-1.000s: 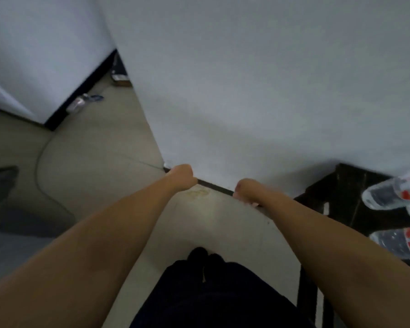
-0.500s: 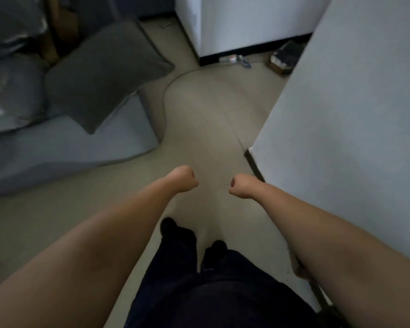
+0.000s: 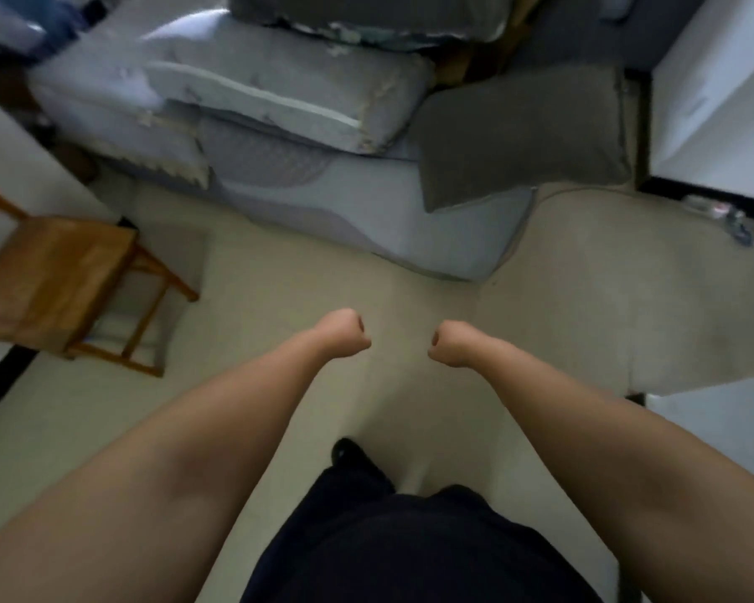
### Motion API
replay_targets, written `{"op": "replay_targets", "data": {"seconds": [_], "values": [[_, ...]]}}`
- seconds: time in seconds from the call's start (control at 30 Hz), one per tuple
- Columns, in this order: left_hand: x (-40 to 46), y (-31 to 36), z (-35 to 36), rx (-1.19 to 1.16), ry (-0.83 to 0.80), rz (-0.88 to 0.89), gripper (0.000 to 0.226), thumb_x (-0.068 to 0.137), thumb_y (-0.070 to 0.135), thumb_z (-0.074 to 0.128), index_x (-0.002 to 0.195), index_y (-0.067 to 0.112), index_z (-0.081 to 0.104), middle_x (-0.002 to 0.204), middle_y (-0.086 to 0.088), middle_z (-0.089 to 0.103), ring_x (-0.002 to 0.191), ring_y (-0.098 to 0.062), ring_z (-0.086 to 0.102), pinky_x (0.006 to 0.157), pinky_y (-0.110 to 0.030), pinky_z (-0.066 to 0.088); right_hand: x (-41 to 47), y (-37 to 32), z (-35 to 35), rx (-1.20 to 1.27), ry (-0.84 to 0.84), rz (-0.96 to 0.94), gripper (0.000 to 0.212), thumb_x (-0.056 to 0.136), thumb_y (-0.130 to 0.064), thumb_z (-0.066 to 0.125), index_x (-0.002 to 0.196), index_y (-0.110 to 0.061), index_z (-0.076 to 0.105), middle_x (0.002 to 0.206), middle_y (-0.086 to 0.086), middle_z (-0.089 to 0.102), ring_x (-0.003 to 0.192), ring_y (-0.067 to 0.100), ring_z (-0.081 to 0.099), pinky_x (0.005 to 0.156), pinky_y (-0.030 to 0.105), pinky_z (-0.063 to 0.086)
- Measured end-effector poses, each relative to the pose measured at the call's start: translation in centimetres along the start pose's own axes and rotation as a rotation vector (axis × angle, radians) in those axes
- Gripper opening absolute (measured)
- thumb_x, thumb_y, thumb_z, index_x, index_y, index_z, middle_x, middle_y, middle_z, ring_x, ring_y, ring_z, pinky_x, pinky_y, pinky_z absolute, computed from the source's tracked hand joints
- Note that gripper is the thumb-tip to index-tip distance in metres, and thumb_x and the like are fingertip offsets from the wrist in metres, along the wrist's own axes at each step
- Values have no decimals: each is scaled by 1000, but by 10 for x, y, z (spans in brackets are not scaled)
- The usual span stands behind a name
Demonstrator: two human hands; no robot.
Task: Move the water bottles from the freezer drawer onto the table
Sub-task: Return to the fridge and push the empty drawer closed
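Left hand (image 3: pixel 345 332): clenched into a fist, holding nothing, stretched forward over the floor.
Right hand (image 3: pixel 451 343): also clenched and holding nothing, just beside the left, the two apart with a thumbnail showing on each.
Water bottles: none in view; neither a freezer drawer nor a table shows here.
Floor (image 3: pixel 279 298): pale, bare under both fists.
Legs (image 3: pixel 410 541): dark trousers at 6 o'clock.
Mattress (image 3: pixel 366 211): at 12 o'clock of the hands, lying on the floor across the way ahead, piled with grey cushions.
Dark cushion (image 3: pixel 523 132): at 1 o'clock, leaning on the mattress edge.
Wooden chair (image 3: pixel 49 276): at 9 o'clock, well apart.
White panels (image 3: pixel 723 102): at 2 and 4 o'clock; possibly appliance sides, the blur prevents certainty.
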State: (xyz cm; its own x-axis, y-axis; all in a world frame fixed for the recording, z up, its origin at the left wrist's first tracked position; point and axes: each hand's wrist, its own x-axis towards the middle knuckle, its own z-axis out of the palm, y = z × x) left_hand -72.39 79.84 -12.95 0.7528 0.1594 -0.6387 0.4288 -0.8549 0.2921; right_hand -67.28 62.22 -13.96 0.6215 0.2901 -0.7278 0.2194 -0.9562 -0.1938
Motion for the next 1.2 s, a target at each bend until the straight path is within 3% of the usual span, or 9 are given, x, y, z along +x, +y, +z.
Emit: {"op": "replay_targets", "data": {"seconds": [0.17,0.3,0.4,0.57,0.7,0.83,0.93,1.03,1.2], "values": [[-8,-96,-43,-155,98,-134,22,88,17,56,94,1,69,98,-17,68,91,-29,63,70,-26,42,33,-111,-8,-165,17,-177,20,92,-23,48,85,-6,57,93,13,58,86,29,58,70,27,44],[-26,-151,-59,-334,194,-226,28,89,16,56,108,-3,66,111,-19,66,105,-31,63,83,-32,50,52,-180,-18,-275,9,-266,34,93,-24,46,110,-1,64,118,16,63,109,33,60,90,33,50],[-47,-211,-66,-478,289,-341,25,90,18,56,107,2,63,109,-15,64,107,-30,62,85,-32,48,58,-250,-26,-371,-4,-355,34,93,-21,48,118,-3,63,119,15,62,114,31,58,92,32,47],[-90,-302,-61,-651,389,-553,14,89,21,58,93,8,62,92,-9,57,89,-27,59,76,-34,46,71,-370,-2,-588,-65,-627,42,98,-25,38,122,3,60,128,19,58,116,34,56,94,34,46],[-112,-363,-59,-753,402,-713,20,89,19,56,93,4,67,87,-12,61,78,-25,57,64,-28,40,71,-461,22,-721,-87,-815,35,98,-18,39,121,-1,60,124,17,59,116,33,55,92,35,44],[-113,-409,-78,-816,425,-826,29,90,21,56,109,3,66,110,-16,66,102,-30,61,75,-29,42,94,-533,36,-777,-137,-889,32,98,-20,41,117,-3,62,119,14,62,108,30,58,87,35,48],[-109,-448,-109,-803,460,-878,29,91,21,56,111,3,66,113,-16,66,105,-30,61,80,-31,45,113,-593,33,-763,-149,-958,27,98,-22,43,108,-6,63,106,9,62,94,24,58,77,32,45],[-107,-484,-140,-803,487,-922,28,91,21,55,111,3,66,110,-14,66,103,-28,60,82,-31,46,129,-645,31,-806,-156,-1007,23,96,-21,45,98,-9,64,98,6,63,86,21,57,73,30,44],[-111,-538,-169,-808,527,-1003,17,92,21,54,101,10,64,94,-7,53,87,-21,49,76,-28,38,143,-726,41,-852,-210,-1100,23,95,-23,47,94,-11,66,98,6,65,97,24,63,76,31,50]]}}
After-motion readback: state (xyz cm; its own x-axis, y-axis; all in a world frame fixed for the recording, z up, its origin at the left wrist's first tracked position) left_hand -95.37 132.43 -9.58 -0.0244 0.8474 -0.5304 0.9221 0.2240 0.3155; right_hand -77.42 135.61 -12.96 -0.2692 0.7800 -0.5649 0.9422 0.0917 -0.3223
